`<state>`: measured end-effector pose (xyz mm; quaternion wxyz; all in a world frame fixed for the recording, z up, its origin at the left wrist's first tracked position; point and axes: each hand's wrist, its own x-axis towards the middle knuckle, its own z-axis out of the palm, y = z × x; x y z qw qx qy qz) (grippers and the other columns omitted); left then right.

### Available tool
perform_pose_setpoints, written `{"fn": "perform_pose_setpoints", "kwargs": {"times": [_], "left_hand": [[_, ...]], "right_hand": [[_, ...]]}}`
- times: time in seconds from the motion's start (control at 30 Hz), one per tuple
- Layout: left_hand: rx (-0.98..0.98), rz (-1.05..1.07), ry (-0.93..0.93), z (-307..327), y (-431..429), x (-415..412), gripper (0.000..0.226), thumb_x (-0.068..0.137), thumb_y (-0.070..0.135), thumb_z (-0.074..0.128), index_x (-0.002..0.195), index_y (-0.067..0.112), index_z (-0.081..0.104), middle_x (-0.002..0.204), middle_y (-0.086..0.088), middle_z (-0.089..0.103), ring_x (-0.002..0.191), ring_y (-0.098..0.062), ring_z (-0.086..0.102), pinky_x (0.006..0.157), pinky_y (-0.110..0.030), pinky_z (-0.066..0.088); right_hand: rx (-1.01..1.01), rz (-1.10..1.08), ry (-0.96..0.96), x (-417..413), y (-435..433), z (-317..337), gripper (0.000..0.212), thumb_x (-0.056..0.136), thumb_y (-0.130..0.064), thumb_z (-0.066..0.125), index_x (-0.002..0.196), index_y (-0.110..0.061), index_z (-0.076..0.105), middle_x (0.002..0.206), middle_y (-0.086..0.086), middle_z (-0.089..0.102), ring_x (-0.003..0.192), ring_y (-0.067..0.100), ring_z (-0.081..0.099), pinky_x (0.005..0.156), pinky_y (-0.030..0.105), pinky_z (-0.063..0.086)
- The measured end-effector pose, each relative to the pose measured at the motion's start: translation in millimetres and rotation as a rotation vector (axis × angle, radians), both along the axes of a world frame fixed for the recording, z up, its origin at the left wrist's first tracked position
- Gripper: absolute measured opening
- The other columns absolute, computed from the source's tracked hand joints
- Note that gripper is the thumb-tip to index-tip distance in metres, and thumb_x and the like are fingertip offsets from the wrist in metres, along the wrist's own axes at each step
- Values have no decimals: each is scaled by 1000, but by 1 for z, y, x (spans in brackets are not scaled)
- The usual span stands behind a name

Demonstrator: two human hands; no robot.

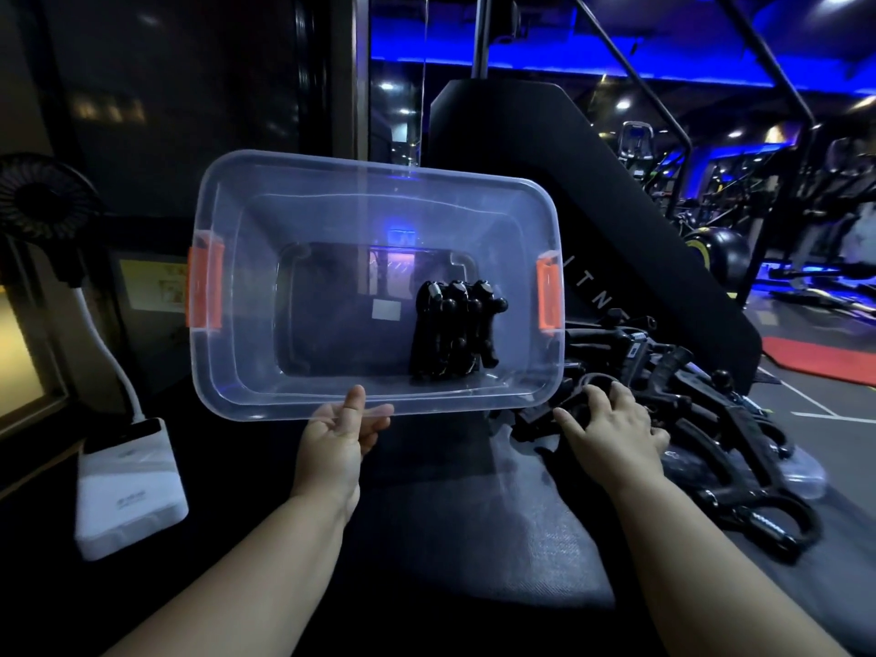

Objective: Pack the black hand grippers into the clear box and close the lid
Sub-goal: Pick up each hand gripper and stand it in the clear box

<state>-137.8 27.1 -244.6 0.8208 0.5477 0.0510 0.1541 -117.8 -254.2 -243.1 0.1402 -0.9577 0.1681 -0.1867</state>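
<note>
Pinching the near rim of the clear box (294,201) between thumb and fingers (379,414), the left hand (334,443) holds it tipped toward the camera; black hand grippers (455,329) lie at its right end. Right of the box, the right hand (616,429) rests spread fingers (621,395) on a loose pile (730,419) of more grippers.

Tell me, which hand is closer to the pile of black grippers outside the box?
Right. The right hand lies on the near edge of the pile of black grippers, touching it. The left hand is off to the pile's left, gripping the clear box by its near rim.
</note>
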Motion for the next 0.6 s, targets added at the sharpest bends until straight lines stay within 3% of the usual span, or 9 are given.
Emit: {"fn": "perform_pose_setpoints", "kwargs": {"times": [0.37, 0.6], "left_hand": [[8, -4, -3, -1, 1, 2, 24, 95, 35, 50, 85, 13, 53, 70, 4, 73, 73, -10, 64, 71, -25, 46], [10, -6, -5, -2, 1, 1, 24, 94, 35, 51, 86, 13, 54, 71, 2, 73, 74, -12, 64, 71, -26, 46]], "right_hand": [[24, -90, -18, -11, 5, 10, 72, 75, -65, 59, 133, -23, 47, 143, 12, 34, 130, 30, 34, 104, 45, 27], [113, -115, 34, -25, 6, 16, 74, 68, -63, 64, 128, -25, 45, 130, 14, 37, 118, 32, 43, 103, 45, 27]]}}
